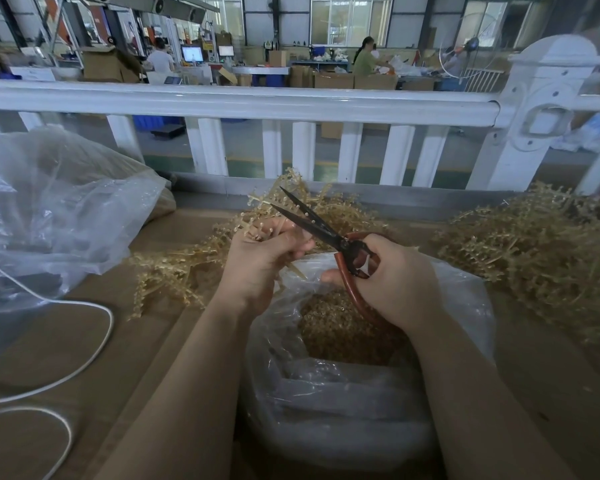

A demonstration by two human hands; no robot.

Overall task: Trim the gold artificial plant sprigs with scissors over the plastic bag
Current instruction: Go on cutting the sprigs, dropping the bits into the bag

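Pale gold beaded plastic sprigs point(194, 268) lie left of centre; a matching gold heap point(534, 258) sits at the right; the black-bladed scissors point(312, 223) have reddish-brown loop handles; the clear glossy plastic bag point(343, 403) holds tan-gold trimmings; a white cord point(94, 344) crosses the brown cardboard surface point(146, 341); the far fence rail point(222, 102) is glossy white.

L hand point(257, 261): I see it gripping a gold sprig point(274, 209) | R hand point(392, 275): fingers through red handles of scissors point(323, 233), blades parted, tips at the sprig | below hands: open plastic bag point(361, 393) holding gold trimmings | table point(136, 341): sprig piles left and right, white cord point(94, 341) | behind: white railing point(239, 102)
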